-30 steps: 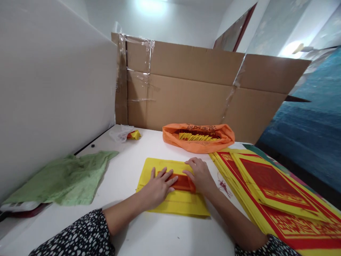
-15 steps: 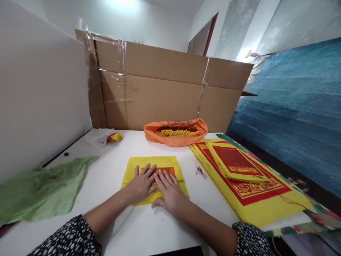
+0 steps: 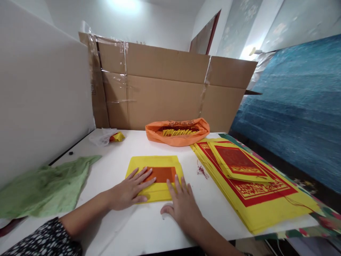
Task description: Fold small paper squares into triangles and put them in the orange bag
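Two hands palm-down, fingers spread, grasping nothing | patch (image 3: 162, 174) lies mid-sheet (image 3: 154, 160), between them, long axis left to right; left hand (image 3: 126, 192) covers more, fingers over its left end; right hand (image 3: 183, 208) fingertips at its near right corner
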### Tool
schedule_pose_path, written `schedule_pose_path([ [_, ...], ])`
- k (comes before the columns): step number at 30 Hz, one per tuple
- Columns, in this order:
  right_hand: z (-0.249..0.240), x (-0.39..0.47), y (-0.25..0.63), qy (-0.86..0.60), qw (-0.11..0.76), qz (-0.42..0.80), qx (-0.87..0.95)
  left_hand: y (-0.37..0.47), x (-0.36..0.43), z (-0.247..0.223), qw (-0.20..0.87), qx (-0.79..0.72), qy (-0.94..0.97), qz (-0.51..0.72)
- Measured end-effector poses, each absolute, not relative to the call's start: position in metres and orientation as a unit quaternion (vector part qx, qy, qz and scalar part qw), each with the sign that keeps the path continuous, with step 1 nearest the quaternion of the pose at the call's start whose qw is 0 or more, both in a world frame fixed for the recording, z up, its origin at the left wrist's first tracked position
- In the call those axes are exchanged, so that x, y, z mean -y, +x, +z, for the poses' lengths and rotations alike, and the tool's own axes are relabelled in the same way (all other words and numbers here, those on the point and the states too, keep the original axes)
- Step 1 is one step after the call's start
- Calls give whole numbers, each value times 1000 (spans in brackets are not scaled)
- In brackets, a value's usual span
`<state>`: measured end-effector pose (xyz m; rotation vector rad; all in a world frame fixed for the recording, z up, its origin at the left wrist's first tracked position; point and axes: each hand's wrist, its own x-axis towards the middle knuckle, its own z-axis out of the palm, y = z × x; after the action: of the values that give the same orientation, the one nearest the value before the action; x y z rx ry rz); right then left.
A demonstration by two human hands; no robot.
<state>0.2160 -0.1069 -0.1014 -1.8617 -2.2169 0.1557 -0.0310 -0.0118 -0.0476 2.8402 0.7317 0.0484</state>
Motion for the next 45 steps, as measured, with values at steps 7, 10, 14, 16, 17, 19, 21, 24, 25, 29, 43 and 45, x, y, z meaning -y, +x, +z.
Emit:
schedule_pose_path([
  [7,-76,97,256,-649,111,41,752,-55,-6,-59,131,-294,939,123],
  [10,-60,79,245,-637,118,-11,762,-53,-11,-63,105,-308,934,148],
  [14,-65,54,209,-525,169,-56,832,-49,-2,-61,56,-345,924,154],
  [16,-72,41,200,-465,172,-90,864,-46,9,-60,21,-354,921,159],
  [17,-75,35,201,-432,167,-105,880,-45,14,-61,5,-344,926,157],
  [19,-78,21,210,-365,152,-111,912,-44,25,-64,-25,-317,936,149],
  [21,-78,10,224,-324,143,-84,932,-45,33,-67,-30,-313,939,138],
  [24,-75,8,231,-341,169,-32,924,-47,36,-70,13,-333,933,138],
  [25,-74,12,228,-350,185,-19,918,-47,35,-69,33,-344,927,143],
  [29,-68,29,193,-358,241,56,901,-43,22,-60,112,-421,883,177],
  [43,-81,12,169,-531,359,223,734,-52,-14,-70,381,-477,699,372],
  [45,-79,13,166,-552,331,184,743,-50,-14,-70,378,-483,695,375],
])
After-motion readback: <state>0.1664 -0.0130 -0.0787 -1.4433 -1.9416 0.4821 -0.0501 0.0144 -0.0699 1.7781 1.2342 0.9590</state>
